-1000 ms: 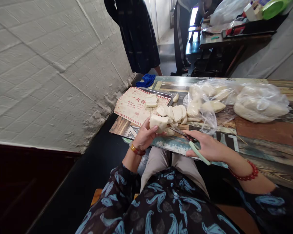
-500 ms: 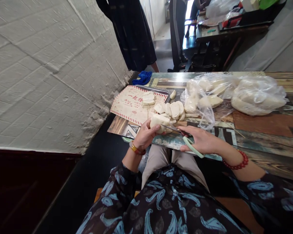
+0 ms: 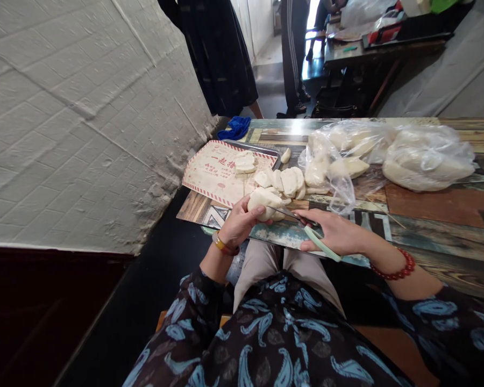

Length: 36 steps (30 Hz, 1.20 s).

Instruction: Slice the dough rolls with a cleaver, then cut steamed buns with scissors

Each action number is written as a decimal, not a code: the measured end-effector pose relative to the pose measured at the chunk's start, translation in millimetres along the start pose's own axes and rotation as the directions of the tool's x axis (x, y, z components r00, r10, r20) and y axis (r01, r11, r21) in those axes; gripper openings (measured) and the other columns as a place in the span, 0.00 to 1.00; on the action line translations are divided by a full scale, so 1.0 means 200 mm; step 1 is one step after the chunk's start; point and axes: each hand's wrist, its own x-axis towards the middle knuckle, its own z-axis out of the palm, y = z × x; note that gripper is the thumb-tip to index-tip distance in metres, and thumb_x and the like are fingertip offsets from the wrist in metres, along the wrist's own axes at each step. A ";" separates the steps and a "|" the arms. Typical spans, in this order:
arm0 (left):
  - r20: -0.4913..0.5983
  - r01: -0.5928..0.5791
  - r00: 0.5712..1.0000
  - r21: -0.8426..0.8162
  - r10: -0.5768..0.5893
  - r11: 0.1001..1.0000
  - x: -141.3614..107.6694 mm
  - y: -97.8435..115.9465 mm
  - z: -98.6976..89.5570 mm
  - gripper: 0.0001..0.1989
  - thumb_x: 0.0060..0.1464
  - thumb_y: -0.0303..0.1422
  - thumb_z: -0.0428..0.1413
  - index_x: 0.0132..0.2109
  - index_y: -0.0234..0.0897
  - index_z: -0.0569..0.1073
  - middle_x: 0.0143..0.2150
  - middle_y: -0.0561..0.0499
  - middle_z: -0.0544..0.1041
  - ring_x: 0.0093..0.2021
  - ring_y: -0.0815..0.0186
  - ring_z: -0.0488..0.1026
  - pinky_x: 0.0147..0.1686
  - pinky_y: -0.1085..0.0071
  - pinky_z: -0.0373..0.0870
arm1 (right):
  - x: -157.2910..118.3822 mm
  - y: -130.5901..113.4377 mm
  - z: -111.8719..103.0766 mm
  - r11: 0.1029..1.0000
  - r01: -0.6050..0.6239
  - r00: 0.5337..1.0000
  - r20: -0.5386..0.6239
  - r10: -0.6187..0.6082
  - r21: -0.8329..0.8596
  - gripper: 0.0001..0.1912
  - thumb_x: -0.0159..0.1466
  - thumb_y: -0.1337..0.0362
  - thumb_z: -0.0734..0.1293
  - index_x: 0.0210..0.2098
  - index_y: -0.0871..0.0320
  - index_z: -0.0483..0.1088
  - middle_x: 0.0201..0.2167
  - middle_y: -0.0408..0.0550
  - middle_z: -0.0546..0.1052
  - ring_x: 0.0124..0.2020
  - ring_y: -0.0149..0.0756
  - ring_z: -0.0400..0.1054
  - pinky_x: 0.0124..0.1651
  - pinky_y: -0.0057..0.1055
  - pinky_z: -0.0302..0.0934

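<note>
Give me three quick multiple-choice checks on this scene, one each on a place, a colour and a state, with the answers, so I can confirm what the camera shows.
1. Where is the blue cloth?
A. In the plastic bag
B. At the far corner of the table, by the wall
C. On the person's lap

2. What colour are the beads of the bracelet on the right wrist?
A. Blue
B. White
C. Red

3. What is the left hand doing?
A. Gripping a piece of dough
B. Resting on the thigh
C. Lifting the plastic bag

Answers:
1. B: the cloth lies at the table's far corner, against the wall.
2. C: the beads show red.
3. A: its fingers wrap the dough, beside the scissors in the right hand.
</note>
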 end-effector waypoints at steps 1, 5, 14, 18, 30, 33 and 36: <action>-0.002 -0.001 1.000 -0.002 0.001 1.000 0.00 0.00 0.00 0.25 0.45 0.39 0.69 0.49 0.35 0.74 0.45 0.47 0.79 0.37 0.65 0.75 0.34 0.70 0.77 | 0.00 0.00 0.00 1.000 0.004 1.000 0.000 -0.004 -0.001 0.41 0.54 0.46 0.72 0.61 0.61 0.67 0.50 0.58 0.78 0.49 0.51 0.73 0.50 0.43 0.67; -0.013 -0.010 1.000 -0.001 0.010 1.000 0.00 0.00 -0.01 0.25 0.45 0.39 0.69 0.49 0.35 0.74 0.45 0.46 0.79 0.38 0.65 0.76 0.34 0.70 0.77 | 0.00 0.00 0.01 1.000 0.031 0.999 -0.014 -0.031 0.003 0.39 0.55 0.47 0.72 0.60 0.61 0.68 0.49 0.57 0.78 0.47 0.49 0.73 0.49 0.42 0.68; -0.029 -0.025 0.999 0.001 0.025 1.000 -0.01 0.02 -0.01 0.25 0.44 0.39 0.69 0.49 0.35 0.75 0.44 0.47 0.79 0.37 0.64 0.76 0.34 0.70 0.75 | 0.00 0.00 0.02 1.000 0.017 0.999 -0.044 -0.017 -0.008 0.39 0.54 0.49 0.73 0.62 0.58 0.68 0.49 0.56 0.79 0.47 0.49 0.74 0.49 0.42 0.68; -0.028 -0.024 0.999 0.001 0.024 1.000 -0.01 0.01 -0.01 0.24 0.44 0.38 0.69 0.48 0.35 0.74 0.43 0.48 0.79 0.37 0.66 0.75 0.33 0.71 0.75 | 0.01 0.02 0.03 0.999 0.040 0.998 -0.050 -0.041 -0.018 0.38 0.54 0.48 0.72 0.61 0.58 0.68 0.50 0.56 0.78 0.49 0.49 0.73 0.51 0.43 0.67; -0.006 -0.015 1.000 0.037 0.016 0.999 0.00 0.00 -0.01 0.24 0.45 0.40 0.69 0.47 0.34 0.75 0.42 0.48 0.78 0.35 0.67 0.73 0.31 0.73 0.74 | 0.04 -0.01 0.02 0.999 0.043 0.998 -0.036 -0.043 -0.003 0.32 0.55 0.48 0.72 0.54 0.58 0.74 0.47 0.54 0.80 0.48 0.52 0.74 0.51 0.44 0.68; 0.005 -0.011 1.000 0.043 0.011 0.999 0.01 0.00 -0.01 0.24 0.45 0.41 0.69 0.46 0.34 0.75 0.41 0.47 0.78 0.35 0.67 0.73 0.30 0.73 0.74 | 0.04 0.01 0.02 0.998 0.020 0.998 -0.063 -0.017 0.051 0.32 0.54 0.48 0.73 0.55 0.57 0.75 0.47 0.53 0.81 0.48 0.53 0.75 0.51 0.44 0.69; 0.016 -0.009 1.000 0.035 0.009 0.999 0.02 0.00 0.00 0.22 0.46 0.40 0.68 0.46 0.34 0.75 0.41 0.48 0.77 0.35 0.67 0.73 0.29 0.74 0.74 | 0.03 0.01 0.02 0.995 -0.002 0.996 -0.084 0.010 0.103 0.31 0.56 0.48 0.72 0.54 0.57 0.76 0.49 0.52 0.81 0.49 0.53 0.75 0.53 0.45 0.69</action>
